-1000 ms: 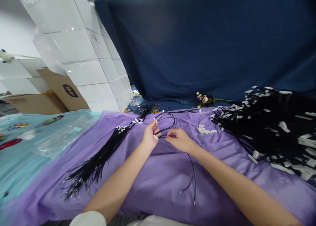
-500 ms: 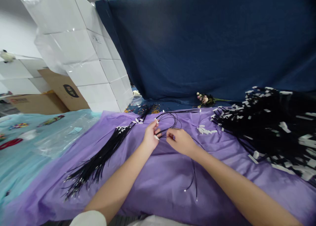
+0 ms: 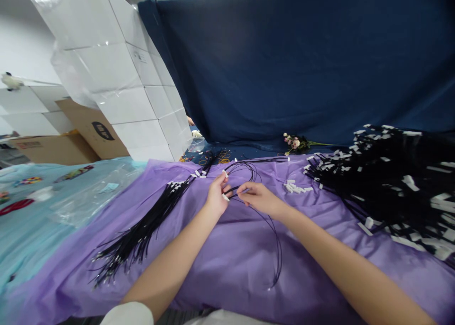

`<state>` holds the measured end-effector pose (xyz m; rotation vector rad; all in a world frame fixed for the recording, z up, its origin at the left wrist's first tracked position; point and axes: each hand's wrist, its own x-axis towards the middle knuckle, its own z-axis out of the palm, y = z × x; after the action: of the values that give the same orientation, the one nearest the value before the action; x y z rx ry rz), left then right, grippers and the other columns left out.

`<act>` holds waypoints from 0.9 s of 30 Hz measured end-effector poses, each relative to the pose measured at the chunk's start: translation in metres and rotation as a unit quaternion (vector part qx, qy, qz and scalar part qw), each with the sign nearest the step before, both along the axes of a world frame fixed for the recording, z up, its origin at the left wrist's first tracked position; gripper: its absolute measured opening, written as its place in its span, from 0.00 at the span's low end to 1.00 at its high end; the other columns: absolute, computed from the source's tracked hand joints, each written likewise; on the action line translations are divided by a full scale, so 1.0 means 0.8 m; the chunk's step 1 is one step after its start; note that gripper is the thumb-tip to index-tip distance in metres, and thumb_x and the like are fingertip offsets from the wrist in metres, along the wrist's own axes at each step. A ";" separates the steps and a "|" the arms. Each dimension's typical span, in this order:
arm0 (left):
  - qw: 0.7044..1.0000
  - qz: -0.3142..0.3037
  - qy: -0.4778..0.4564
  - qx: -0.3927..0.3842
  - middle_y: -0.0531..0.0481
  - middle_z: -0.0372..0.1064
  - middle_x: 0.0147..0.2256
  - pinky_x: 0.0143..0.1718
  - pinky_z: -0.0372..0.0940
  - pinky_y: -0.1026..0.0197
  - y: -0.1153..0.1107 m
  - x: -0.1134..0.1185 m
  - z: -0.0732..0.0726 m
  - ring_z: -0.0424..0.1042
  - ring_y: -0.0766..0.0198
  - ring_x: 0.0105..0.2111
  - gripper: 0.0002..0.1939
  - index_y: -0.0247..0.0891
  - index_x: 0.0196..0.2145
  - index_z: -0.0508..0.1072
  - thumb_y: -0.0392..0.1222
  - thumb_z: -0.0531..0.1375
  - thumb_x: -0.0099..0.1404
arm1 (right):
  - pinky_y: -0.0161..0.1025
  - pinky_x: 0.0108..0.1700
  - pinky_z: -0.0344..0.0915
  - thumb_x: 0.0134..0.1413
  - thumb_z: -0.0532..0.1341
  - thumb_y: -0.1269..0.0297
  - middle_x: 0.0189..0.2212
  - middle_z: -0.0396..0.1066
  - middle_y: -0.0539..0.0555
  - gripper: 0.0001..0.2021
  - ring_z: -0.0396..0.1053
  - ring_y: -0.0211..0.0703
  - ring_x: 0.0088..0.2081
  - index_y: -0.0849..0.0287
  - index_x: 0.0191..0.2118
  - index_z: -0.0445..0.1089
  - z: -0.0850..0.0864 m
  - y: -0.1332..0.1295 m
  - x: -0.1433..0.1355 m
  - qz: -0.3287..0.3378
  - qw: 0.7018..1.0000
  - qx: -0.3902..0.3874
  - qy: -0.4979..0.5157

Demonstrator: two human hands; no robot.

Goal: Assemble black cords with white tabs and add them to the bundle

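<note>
One dark blue cloth, hanging across the upper centre and upper right of the frame. Below, a purple-covered tabletop, wrinkled, from lower left to lower right. At right, a large heap of white-tagged black cords. At upper left, a stack of white boxes with clear plastic film; farther left and lower, a brown cardboard box beside the stack, and light blue cloth at the left edge. Left of centre, a bundle of black cords, laid diagonally, white tags at the upper end. Near the centre, two bare hands: left hand, thumb and fingers curled around a black cord loop, with one white tag at the fingertips and another just below, by the palm; right hand, bent fingers with tips close together at the cords just beside, a firm pinch not possible to tell. Loose cord ends hanging in a curve below the right hand. Right of centre, flowers against the blue cloth; nearer, a small pile of white tags.
</note>
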<state>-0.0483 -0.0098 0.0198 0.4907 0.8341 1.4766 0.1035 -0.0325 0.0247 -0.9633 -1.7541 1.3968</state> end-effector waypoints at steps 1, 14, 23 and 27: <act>1.000 0.000 0.002 -0.001 0.60 0.57 0.21 0.11 0.42 0.71 0.000 0.000 0.000 0.47 0.79 0.12 0.12 0.35 0.30 0.64 0.40 0.64 0.51 | 0.30 0.18 0.47 0.49 0.59 0.61 0.19 0.63 0.45 0.08 0.53 0.30 0.15 0.59 0.34 0.68 0.002 0.004 0.003 0.031 0.996 -0.076 0.029; 1.000 0.006 -0.009 -0.005 0.60 0.56 0.20 0.13 0.39 0.70 0.001 0.000 -0.001 0.47 0.79 0.12 0.13 0.35 0.29 0.65 0.41 0.65 0.50 | 0.31 0.22 0.62 0.50 0.59 0.69 0.30 0.72 0.46 0.07 0.66 0.32 0.23 0.56 0.37 0.69 0.031 0.024 0.036 -0.057 0.906 -0.276 0.317; 1.000 -0.007 -0.016 -0.003 0.60 0.56 0.21 0.15 0.38 0.70 0.001 -0.002 -0.006 0.46 0.79 0.13 0.14 0.36 0.31 0.67 0.41 0.66 0.49 | 0.30 0.19 0.56 0.48 0.63 0.65 0.23 0.68 0.40 0.08 0.62 0.29 0.20 0.53 0.37 0.68 0.035 0.040 0.047 -0.169 0.834 -0.217 0.478; 1.000 -0.011 -0.016 -0.007 0.60 0.56 0.20 0.14 0.38 0.70 0.000 0.000 -0.005 0.46 0.80 0.13 0.14 0.35 0.31 0.67 0.42 0.66 0.50 | 0.30 0.20 0.56 0.47 0.63 0.64 0.23 0.67 0.40 0.09 0.62 0.30 0.20 0.52 0.37 0.67 0.038 0.041 0.050 -0.181 0.818 -0.190 0.512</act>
<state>-0.0486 -0.0095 0.0159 0.4626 0.8107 1.4544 0.1435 0.0001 0.0552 -0.4891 -0.4681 1.5780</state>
